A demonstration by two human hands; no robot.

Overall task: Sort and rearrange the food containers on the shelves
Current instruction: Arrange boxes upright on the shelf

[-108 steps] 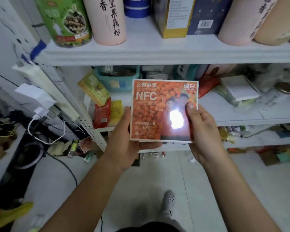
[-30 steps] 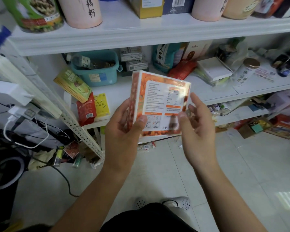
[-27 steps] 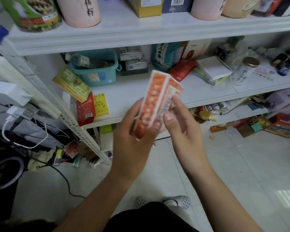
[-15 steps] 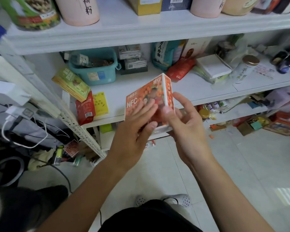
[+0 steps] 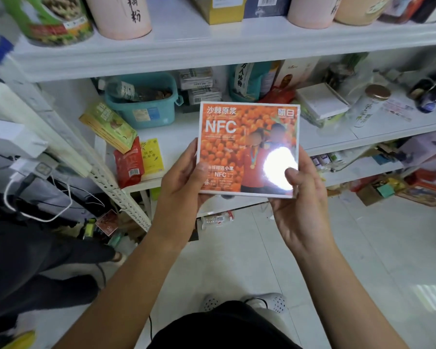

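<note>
We hold the orange NFC box [image 5: 247, 147] face-up in front of the white middle shelf [image 5: 337, 142] — left hand [image 5: 184, 182] and right hand [image 5: 300, 197] gripping its lower corners — pale tiled floor [image 5: 363, 260] below, teal bin [image 5: 144, 104] far left.

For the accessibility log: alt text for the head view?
Both hands hold an orange box printed NFC, front towards the camera: the left hand grips its lower left edge, the right hand its lower right corner. Behind it, white shelves carry a teal basket and a jar.
</note>
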